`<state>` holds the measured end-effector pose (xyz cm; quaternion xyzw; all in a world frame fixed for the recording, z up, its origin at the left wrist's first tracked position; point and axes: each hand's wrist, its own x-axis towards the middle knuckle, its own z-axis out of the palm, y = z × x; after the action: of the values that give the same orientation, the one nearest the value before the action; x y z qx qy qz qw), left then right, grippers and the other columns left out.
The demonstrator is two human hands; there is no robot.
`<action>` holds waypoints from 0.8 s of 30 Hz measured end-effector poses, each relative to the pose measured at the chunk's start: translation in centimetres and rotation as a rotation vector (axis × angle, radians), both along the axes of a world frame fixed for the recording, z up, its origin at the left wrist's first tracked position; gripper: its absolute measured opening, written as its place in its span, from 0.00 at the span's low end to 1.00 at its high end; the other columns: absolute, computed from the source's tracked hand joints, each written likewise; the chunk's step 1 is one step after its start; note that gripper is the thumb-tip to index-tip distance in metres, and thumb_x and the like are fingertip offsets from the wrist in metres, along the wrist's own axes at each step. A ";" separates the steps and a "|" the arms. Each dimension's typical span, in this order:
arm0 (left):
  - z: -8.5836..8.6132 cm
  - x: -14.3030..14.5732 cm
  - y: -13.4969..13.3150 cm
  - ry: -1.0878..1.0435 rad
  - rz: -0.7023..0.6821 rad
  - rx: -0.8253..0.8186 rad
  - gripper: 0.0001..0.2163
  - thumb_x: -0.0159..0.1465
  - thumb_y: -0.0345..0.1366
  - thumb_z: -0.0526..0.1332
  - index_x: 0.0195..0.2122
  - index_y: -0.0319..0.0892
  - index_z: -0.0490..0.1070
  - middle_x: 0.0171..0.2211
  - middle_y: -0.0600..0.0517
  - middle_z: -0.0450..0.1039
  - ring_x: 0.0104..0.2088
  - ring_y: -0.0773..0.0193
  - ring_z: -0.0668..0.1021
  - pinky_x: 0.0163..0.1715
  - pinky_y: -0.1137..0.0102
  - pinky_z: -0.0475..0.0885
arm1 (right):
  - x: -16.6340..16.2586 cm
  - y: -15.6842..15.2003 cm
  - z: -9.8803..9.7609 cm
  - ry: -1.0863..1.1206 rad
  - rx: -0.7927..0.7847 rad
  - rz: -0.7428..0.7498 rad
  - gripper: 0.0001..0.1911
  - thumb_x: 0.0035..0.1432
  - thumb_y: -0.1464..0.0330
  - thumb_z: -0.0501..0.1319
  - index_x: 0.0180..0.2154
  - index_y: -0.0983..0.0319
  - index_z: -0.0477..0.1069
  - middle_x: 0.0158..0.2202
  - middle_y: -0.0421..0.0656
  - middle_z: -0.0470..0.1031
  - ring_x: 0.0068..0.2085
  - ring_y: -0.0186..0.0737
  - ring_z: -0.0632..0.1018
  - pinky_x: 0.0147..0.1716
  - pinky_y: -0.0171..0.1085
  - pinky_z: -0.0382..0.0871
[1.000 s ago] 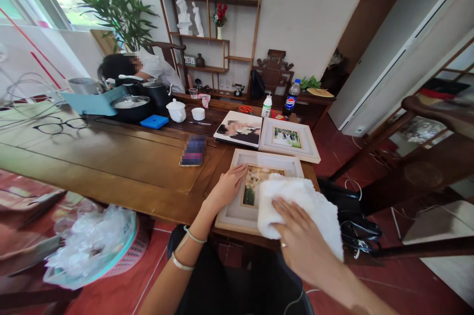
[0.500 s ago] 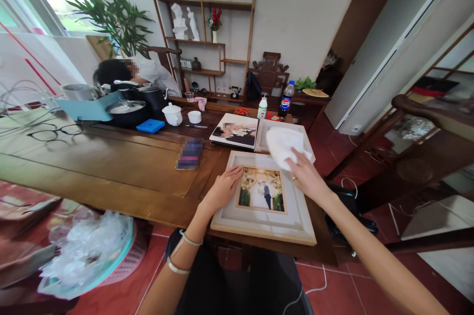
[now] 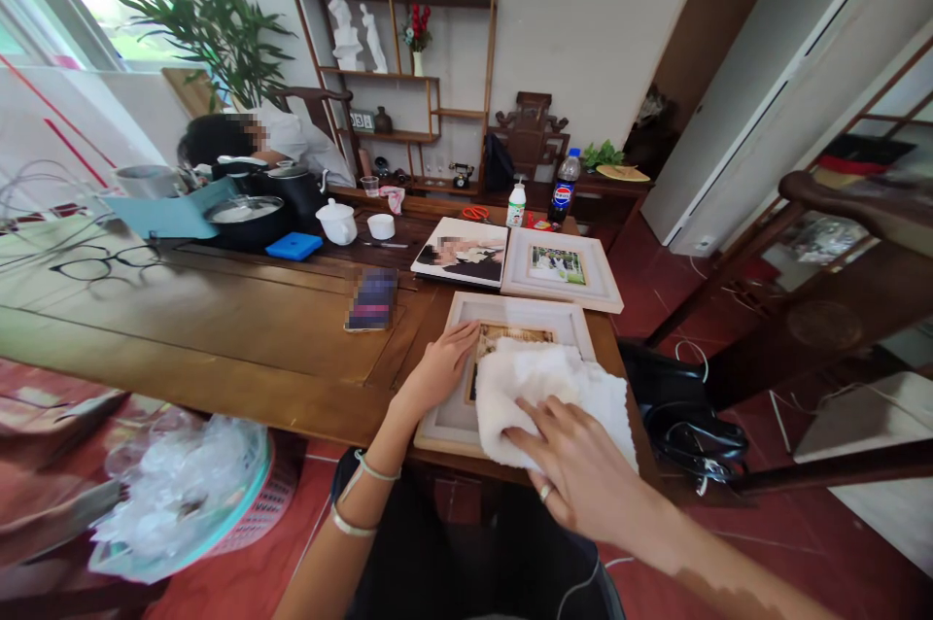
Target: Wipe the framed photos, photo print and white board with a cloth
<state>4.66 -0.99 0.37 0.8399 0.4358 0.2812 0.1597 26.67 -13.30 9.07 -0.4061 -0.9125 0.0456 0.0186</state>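
Right hand [image 3: 583,469] grips white cloth [image 3: 546,370], hiding most of photo [image 3: 510,332] and near-right corner of picture frame [image 3: 446,430]. Left hand [image 3: 439,365] open, flat on left side. Frame at near table [image 3: 306,367] edge; open room leftward.

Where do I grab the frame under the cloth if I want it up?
I'd grip the frame by its wooden rim, one hand from the left, one from the right: it lies flat and wide. The cloth covers its near right part, so move that first.
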 end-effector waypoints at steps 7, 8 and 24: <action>0.3 -0.1 0.0 0.001 -0.011 -0.004 0.20 0.67 0.30 0.45 0.60 0.42 0.59 0.61 0.46 0.60 0.62 0.59 0.60 0.59 0.55 0.60 | 3.0 7.6 -2.4 0.043 0.150 -0.128 0.32 0.43 0.80 0.55 0.51 0.58 0.69 0.66 0.45 0.50 0.65 0.52 0.48 0.61 0.52 0.43; 0.2 -0.1 0.0 0.002 -0.007 -0.003 0.20 0.67 0.30 0.45 0.60 0.42 0.59 0.61 0.46 0.60 0.62 0.59 0.60 0.59 0.55 0.60 | 3.4 9.1 -2.6 0.033 0.182 -0.167 0.32 0.43 0.80 0.55 0.53 0.59 0.68 0.66 0.46 0.50 0.66 0.52 0.47 0.61 0.53 0.41; 0.1 0.0 0.0 0.030 0.009 -0.005 0.22 0.66 0.29 0.44 0.61 0.41 0.58 0.62 0.47 0.59 0.63 0.60 0.59 0.59 0.56 0.60 | 0.7 -1.1 0.9 0.061 -0.217 -0.019 0.36 0.44 0.78 0.56 0.56 0.53 0.63 0.65 0.44 0.52 0.65 0.55 0.50 0.60 0.56 0.48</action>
<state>4.66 -0.96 0.46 0.8419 0.4424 0.2681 0.1537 27.36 -14.40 9.95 -0.4128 -0.8973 0.1561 0.0027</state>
